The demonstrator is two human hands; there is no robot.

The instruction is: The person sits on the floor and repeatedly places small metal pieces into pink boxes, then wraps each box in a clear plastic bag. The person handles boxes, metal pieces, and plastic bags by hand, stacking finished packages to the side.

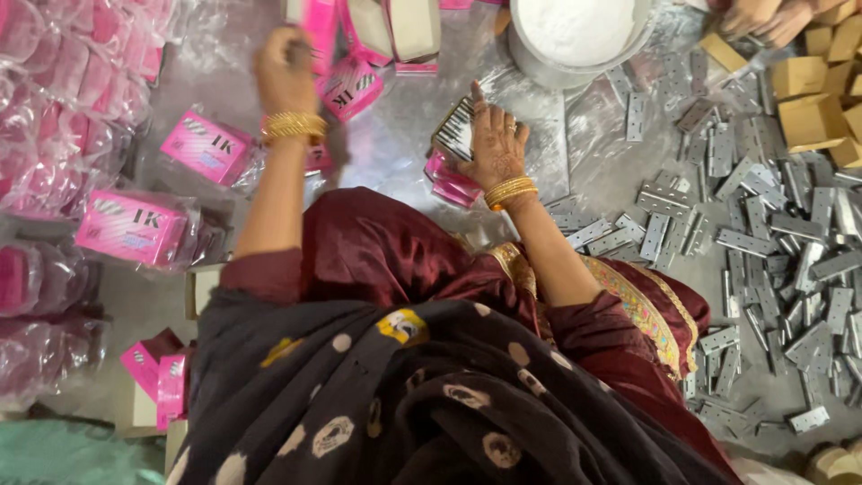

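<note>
1. Pink cartons lay stacked on the floor under the right hand, whose grip pinched a striped flap tilted up-left.
2. They looked light and crushable, best taken by the edges.
3. The left hand was clenched near a pink box.
4. Grey hinges lay scattered at right.
</note>
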